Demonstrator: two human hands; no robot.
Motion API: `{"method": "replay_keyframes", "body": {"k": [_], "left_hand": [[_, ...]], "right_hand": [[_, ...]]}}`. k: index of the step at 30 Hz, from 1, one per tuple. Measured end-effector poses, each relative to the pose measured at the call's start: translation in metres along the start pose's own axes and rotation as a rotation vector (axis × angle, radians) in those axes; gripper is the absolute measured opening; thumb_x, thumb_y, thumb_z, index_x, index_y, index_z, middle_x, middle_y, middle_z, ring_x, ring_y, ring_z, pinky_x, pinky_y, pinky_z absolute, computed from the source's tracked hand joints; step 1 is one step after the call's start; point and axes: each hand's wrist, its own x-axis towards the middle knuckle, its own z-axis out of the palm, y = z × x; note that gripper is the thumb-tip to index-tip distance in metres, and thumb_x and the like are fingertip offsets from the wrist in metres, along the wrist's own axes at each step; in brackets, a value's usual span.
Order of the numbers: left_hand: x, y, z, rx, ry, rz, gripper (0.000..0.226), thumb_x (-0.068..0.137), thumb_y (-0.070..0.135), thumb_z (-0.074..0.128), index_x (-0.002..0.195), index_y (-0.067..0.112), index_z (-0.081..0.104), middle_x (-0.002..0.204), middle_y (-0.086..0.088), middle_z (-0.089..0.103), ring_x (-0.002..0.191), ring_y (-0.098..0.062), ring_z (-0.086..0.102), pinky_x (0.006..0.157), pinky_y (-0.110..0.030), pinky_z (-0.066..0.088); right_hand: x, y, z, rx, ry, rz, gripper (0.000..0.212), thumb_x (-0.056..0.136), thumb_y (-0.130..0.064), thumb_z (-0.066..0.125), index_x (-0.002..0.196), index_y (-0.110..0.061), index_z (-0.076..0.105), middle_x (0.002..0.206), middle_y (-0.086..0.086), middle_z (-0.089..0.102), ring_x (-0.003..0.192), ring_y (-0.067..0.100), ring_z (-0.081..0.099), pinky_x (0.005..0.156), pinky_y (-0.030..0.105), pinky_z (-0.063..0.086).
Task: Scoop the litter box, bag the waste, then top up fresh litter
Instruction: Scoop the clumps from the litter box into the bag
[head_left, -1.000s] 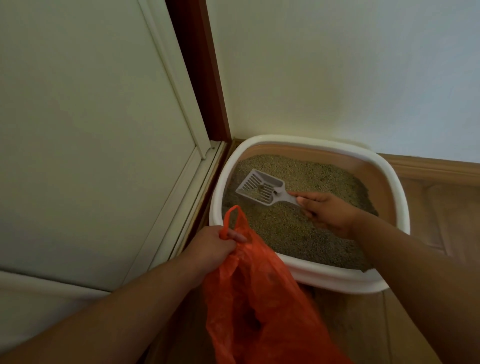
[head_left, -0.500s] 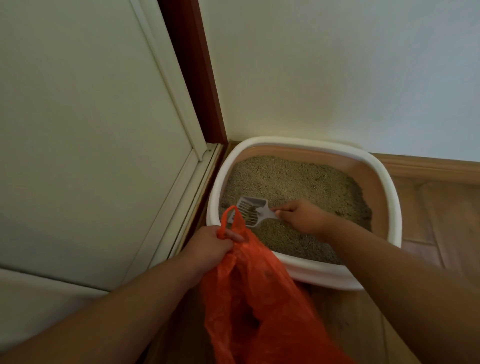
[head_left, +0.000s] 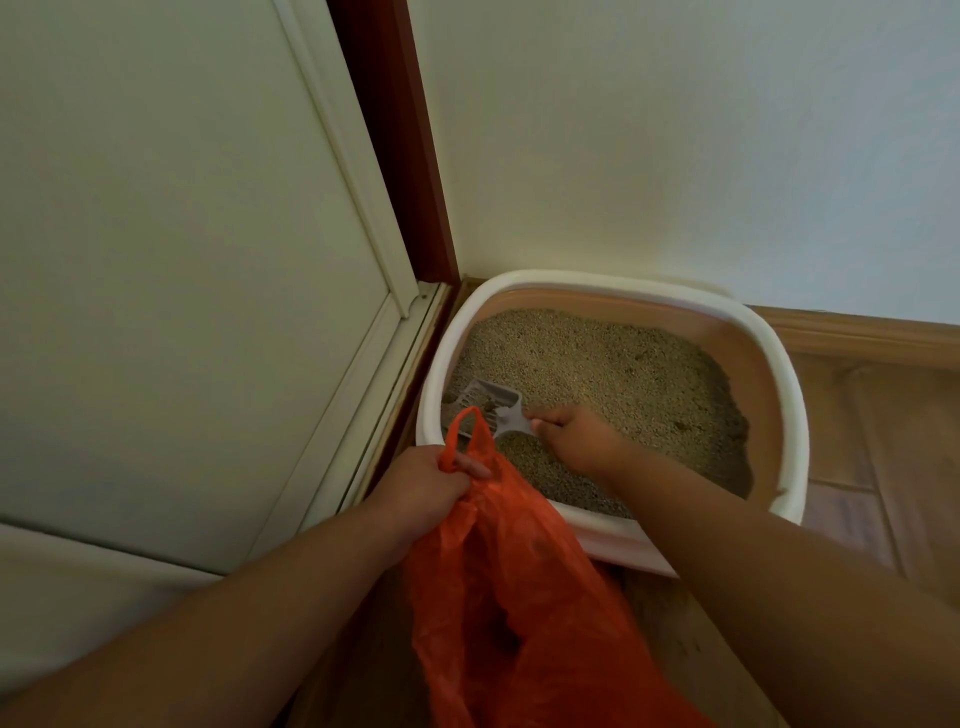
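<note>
Two bare hands work over a litter box (head_left: 779, 364) that sits on a wooden floor (head_left: 893, 441) in the corner where a white wall (head_left: 675, 156) meets a dark red door frame (head_left: 395, 156). The box has a white rim and a pinkish inner wall, and its back edge lies against the wall. Grey-brown litter (head_left: 597, 364) covers its bottom, with a few darker spots near the right wall.

The right hand (head_left: 582, 441) reaches into the box near the front left corner, fingers curled closed around the handle of a pale slotted scoop (head_left: 485, 402). The scoop head lies low at the left wall of the box, touching or just above the litter, with a small dark clump in it. Part of the head is hidden behind the bag loop.

The left hand (head_left: 421, 486) is in a closed fist gripping one handle of an orange bag (head_left: 519, 597), just outside the front left corner of the box. The bag's handle loop stands up above the fist, overlapping the rim. The rest of the bag hangs down toward the floor in front of the box, its mouth slack and partly open between the two forearms.
</note>
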Motion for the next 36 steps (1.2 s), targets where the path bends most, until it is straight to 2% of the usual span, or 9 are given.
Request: {"method": "replay_keyframes", "body": {"k": [3, 7, 11, 15, 18, 20, 26, 31, 36], "left_hand": [[0.001, 0.001, 0.001, 0.020, 0.005, 0.002, 0.034, 0.093, 0.007, 0.061, 0.085, 0.030, 0.084, 0.096, 0.002, 0.080, 0.089, -0.017, 0.076, 0.086, -0.035, 0.063], [0.002, 0.002, 0.000, 0.042, 0.004, 0.016, 0.034, 0.092, 0.007, 0.061, 0.084, 0.032, 0.084, 0.097, 0.004, 0.079, 0.090, -0.015, 0.076, 0.088, -0.035, 0.062], [0.003, 0.001, 0.000, 0.018, 0.008, 0.016, 0.034, 0.092, 0.004, 0.060, 0.084, 0.028, 0.084, 0.093, 0.002, 0.080, 0.085, -0.015, 0.077, 0.082, -0.032, 0.063], [0.004, 0.000, -0.002, 0.035, -0.005, 0.026, 0.034, 0.091, 0.006, 0.059, 0.088, 0.029, 0.084, 0.091, 0.001, 0.080, 0.084, -0.017, 0.077, 0.081, -0.032, 0.064], [0.003, 0.001, -0.003, 0.037, 0.001, 0.036, 0.033, 0.091, 0.006, 0.060, 0.088, 0.028, 0.084, 0.090, 0.002, 0.080, 0.082, -0.015, 0.077, 0.079, -0.030, 0.064], [0.003, 0.001, -0.002, 0.038, -0.004, 0.040, 0.032, 0.091, 0.006, 0.060, 0.090, 0.027, 0.084, 0.091, 0.003, 0.080, 0.079, -0.012, 0.076, 0.073, -0.025, 0.062], [0.001, 0.001, -0.002, 0.013, -0.015, 0.022, 0.031, 0.093, 0.006, 0.060, 0.091, 0.027, 0.084, 0.092, 0.005, 0.080, 0.079, -0.007, 0.076, 0.067, -0.017, 0.058], [-0.002, 0.002, -0.001, 0.004, -0.004, 0.015, 0.033, 0.093, 0.004, 0.059, 0.090, 0.025, 0.084, 0.090, 0.004, 0.080, 0.077, -0.008, 0.076, 0.064, -0.017, 0.057], [-0.004, 0.004, 0.003, 0.032, 0.023, 0.021, 0.033, 0.093, 0.006, 0.060, 0.091, 0.029, 0.084, 0.092, 0.006, 0.080, 0.078, -0.006, 0.076, 0.068, -0.018, 0.059]], "right_hand": [[0.003, -0.012, -0.012, -0.121, 0.009, -0.015, 0.031, 0.106, -0.019, 0.050, 0.129, -0.016, 0.069, 0.067, -0.001, 0.056, 0.053, 0.012, 0.043, 0.048, 0.021, 0.035], [0.012, -0.029, -0.017, -0.328, 0.010, -0.036, 0.030, 0.105, -0.023, 0.050, 0.123, -0.018, 0.074, 0.082, 0.011, 0.068, 0.061, 0.017, 0.051, 0.055, 0.028, 0.041], [0.027, -0.046, -0.009, -0.536, 0.016, -0.062, 0.030, 0.105, -0.024, 0.048, 0.120, -0.017, 0.073, 0.091, 0.008, 0.070, 0.067, 0.016, 0.060, 0.059, 0.029, 0.051], [0.042, -0.066, -0.014, -0.642, -0.023, -0.114, 0.029, 0.105, -0.024, 0.049, 0.123, -0.017, 0.071, 0.098, 0.004, 0.069, 0.074, 0.013, 0.059, 0.061, 0.026, 0.044], [0.042, -0.064, -0.030, -0.565, -0.101, -0.169, 0.030, 0.106, -0.026, 0.048, 0.126, -0.020, 0.070, 0.099, 0.003, 0.069, 0.080, 0.016, 0.060, 0.068, 0.028, 0.043], [0.040, -0.053, -0.035, -0.471, -0.124, -0.187, 0.030, 0.106, -0.025, 0.049, 0.127, -0.022, 0.069, 0.090, -0.001, 0.065, 0.077, 0.016, 0.059, 0.068, 0.029, 0.044], [0.026, 0.003, -0.034, -0.010, -0.135, -0.090, 0.028, 0.105, -0.024, 0.053, 0.129, -0.031, 0.068, 0.069, -0.001, 0.052, 0.058, 0.011, 0.045, 0.055, 0.025, 0.039], [0.013, 0.035, -0.047, 0.322, -0.183, 0.017, 0.031, 0.106, -0.021, 0.051, 0.132, -0.029, 0.067, 0.068, 0.001, 0.045, 0.052, 0.010, 0.037, 0.047, 0.023, 0.031], [-0.013, 0.031, -0.084, 0.362, -0.087, -0.006, 0.031, 0.107, -0.021, 0.050, 0.132, -0.029, 0.067, 0.068, 0.002, 0.045, 0.051, 0.010, 0.034, 0.048, 0.024, 0.029]]}}
